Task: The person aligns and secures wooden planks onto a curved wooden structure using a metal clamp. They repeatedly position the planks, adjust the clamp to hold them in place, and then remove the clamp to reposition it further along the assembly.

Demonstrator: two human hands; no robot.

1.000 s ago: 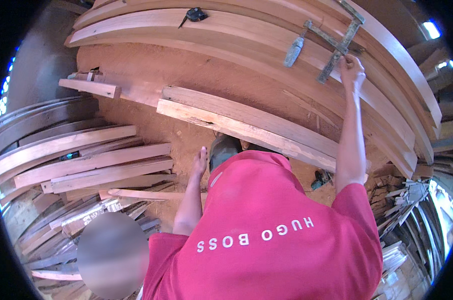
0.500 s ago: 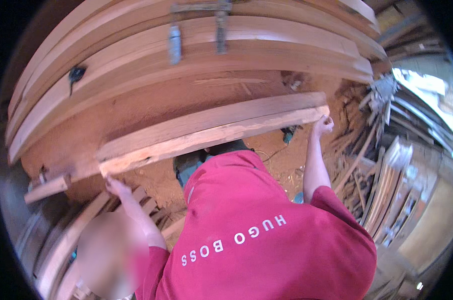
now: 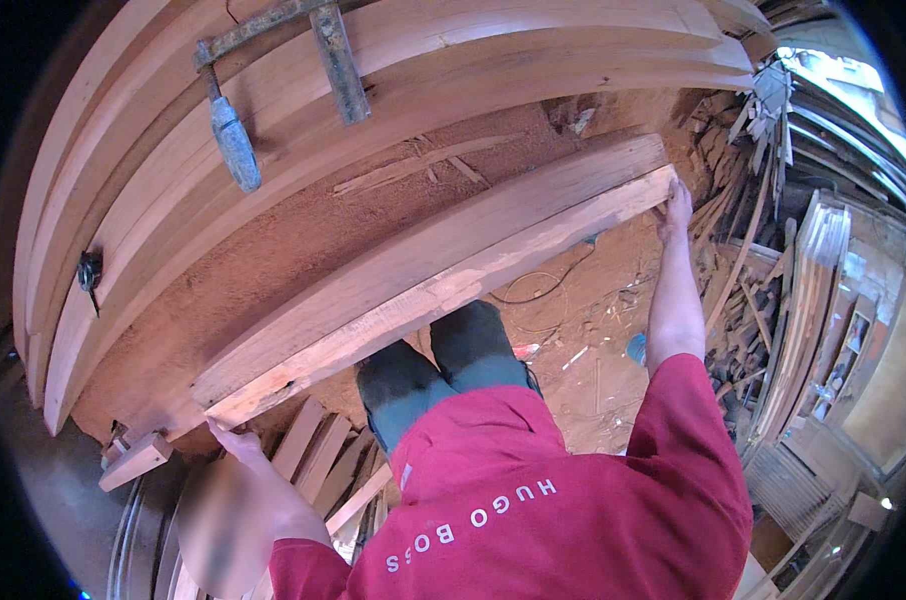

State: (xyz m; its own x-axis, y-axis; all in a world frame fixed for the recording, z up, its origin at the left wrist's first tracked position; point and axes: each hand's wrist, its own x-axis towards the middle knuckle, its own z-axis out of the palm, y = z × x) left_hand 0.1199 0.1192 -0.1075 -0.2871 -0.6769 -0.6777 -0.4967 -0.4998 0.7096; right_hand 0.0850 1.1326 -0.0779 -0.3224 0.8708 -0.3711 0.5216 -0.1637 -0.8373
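i'm looking down into a woodworking shop, a rough one with a floor of reddish sawdust [image 3: 273, 250] and offcuts. long curved timbers [image 3: 453, 60] are stacked in bent layers and pinched by a metal clamp [image 3: 283, 60] with a blue handle, a pair of long planks [image 3: 443, 270] lies across the sawdust, and more planks and strips [image 3: 813, 290] lean in piles along the right side. loose slats [image 3: 318, 460] and scrap [image 3: 723, 130] lie underfoot, and a thin cable [image 3: 543, 290] trails across the floor.
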